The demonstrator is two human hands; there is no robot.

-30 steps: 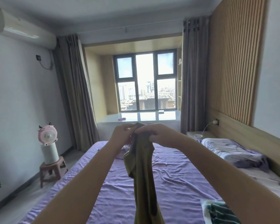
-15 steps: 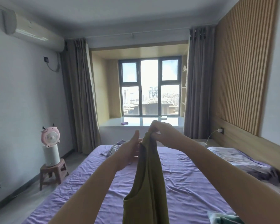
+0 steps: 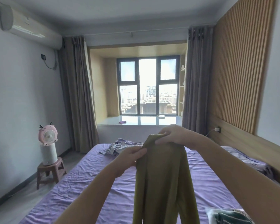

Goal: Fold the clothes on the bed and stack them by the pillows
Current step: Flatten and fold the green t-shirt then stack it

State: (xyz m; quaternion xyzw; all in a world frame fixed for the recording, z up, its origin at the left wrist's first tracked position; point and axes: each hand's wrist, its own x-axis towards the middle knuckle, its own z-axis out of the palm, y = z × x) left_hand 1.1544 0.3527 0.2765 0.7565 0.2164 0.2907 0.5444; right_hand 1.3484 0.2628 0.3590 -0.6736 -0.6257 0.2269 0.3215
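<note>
Above bed [image 3: 90,180], hands [image 3: 131,156] gripping garment [image 3: 163,178]

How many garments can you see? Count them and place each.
3: an olive garment held up by the left hand and right hand; a crumpled pile at the bed's far end, possibly several pieces; a green striped piece at bottom right.

The olive garment [image 3: 163,180] is cut off by the bottom edge, so its lower end can't be seen. A good strip of the bed [image 3: 90,183] is hidden behind it and both forearms. The striped cloth [image 3: 228,217] at the lower right is clipped by the frame too. The pillow [image 3: 247,160] is partly covered by the right arm. The clothes pile [image 3: 120,145] at the far end is too small to be sorted out.
</note>
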